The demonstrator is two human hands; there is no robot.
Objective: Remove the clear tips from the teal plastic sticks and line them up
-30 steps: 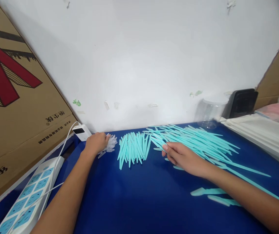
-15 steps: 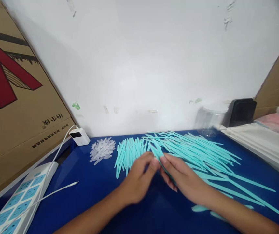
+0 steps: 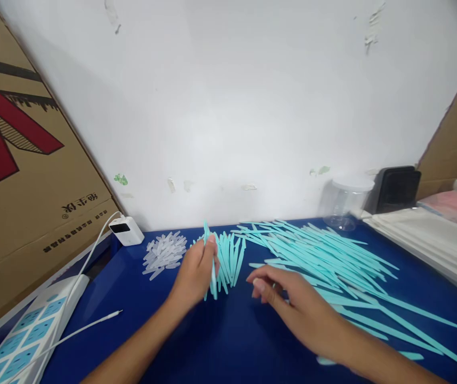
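Observation:
My left hand is closed around a slim turquoise plastic stick, held steeply tilted over the left bunch. That bunch of turquoise sticks lies side by side, partly hidden behind the hand. To the right, my right hand hovers over the blue table with its fingers loosely bent and slightly apart; nothing shows in them. Beyond it spreads a larger loose pile of turquoise sticks, some partly under the right forearm. A heap of small translucent whitish pieces lies left of my left hand.
A white power strip and a white cable lie at left, near a small white device. A clear lidded jar, a black object and stacked white trays stand at right. A cardboard box leans at left.
My hands, together around turquoise sticks before, have come apart. The left has moved left with a stick to the left bunch; the right has let go and drawn slightly back. The view has shifted slightly.

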